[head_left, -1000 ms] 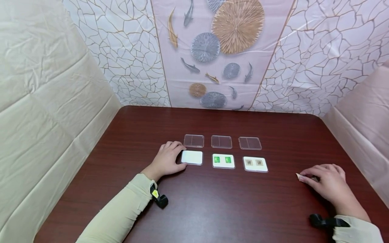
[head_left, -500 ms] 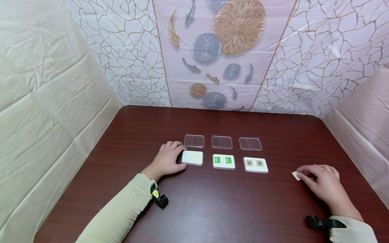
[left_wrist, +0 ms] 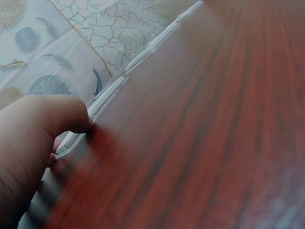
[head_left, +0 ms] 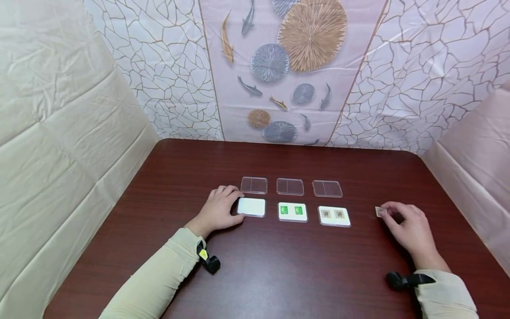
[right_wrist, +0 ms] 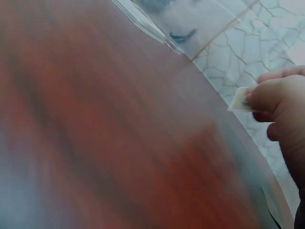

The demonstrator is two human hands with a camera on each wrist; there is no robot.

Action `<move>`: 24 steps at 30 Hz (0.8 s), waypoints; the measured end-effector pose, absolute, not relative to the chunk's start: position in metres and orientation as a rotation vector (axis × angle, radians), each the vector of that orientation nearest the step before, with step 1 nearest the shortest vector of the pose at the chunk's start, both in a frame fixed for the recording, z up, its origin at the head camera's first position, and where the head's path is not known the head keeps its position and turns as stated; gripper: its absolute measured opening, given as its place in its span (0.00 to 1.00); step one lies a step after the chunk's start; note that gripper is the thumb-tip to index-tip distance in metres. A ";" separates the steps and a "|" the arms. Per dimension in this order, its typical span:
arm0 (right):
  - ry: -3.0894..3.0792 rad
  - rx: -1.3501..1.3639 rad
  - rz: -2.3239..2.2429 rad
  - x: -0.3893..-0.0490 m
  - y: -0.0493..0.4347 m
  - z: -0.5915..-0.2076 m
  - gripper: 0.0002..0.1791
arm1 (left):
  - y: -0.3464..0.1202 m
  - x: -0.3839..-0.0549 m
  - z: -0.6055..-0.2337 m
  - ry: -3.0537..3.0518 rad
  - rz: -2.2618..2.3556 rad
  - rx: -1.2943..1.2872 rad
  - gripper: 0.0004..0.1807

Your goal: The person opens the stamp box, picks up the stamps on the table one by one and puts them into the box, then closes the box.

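In the right of the head view, the right hand (head_left: pixel 410 228) has its grip pinching a small stamp-like piece (head_left: pixel 379 212) between thumb and fingertips; whether the piece clears the surface (head_left: pixel 279 274) by much, I cannot tell. It lies to the right of the case with brown stamps (head_left: pixel 334 222) and well apart from it. At centre, the left hand's (head_left: pixel 217 210) grip curls about the left side of the white-faced case (head_left: pixel 252 207), thumb at the lower left corner and a finger at the upper left, which should be enough to steady it. For something so thin, a light pinch near the margin seems best, since a hard squeeze may crease it (its printed side is too blurred to read). Any carry is probably safest level and slow, passing clear of the case with green stamps (head_left: pixel 292 217). The left fingers do well to bear on the rim alone, leaving the white face untouched and the row of clear lids (head_left: pixel 290 186) just above in the frame undisturbed.
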State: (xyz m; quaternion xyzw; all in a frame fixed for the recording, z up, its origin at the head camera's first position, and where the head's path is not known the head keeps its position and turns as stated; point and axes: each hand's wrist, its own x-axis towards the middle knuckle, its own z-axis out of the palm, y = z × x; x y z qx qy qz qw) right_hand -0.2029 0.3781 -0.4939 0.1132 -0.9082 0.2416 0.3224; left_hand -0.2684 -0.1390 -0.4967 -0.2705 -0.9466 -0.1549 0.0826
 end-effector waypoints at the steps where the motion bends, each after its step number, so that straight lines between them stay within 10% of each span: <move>1: -2.369 0.273 0.653 -0.206 0.374 -0.493 0.12 | -0.139 -0.268 -0.496 -2.829 -0.462 -0.808 0.32; 24: -2.180 0.263 0.969 -0.265 0.228 -0.477 0.05 | -0.139 -0.269 -0.498 -2.820 -0.446 -0.812 0.31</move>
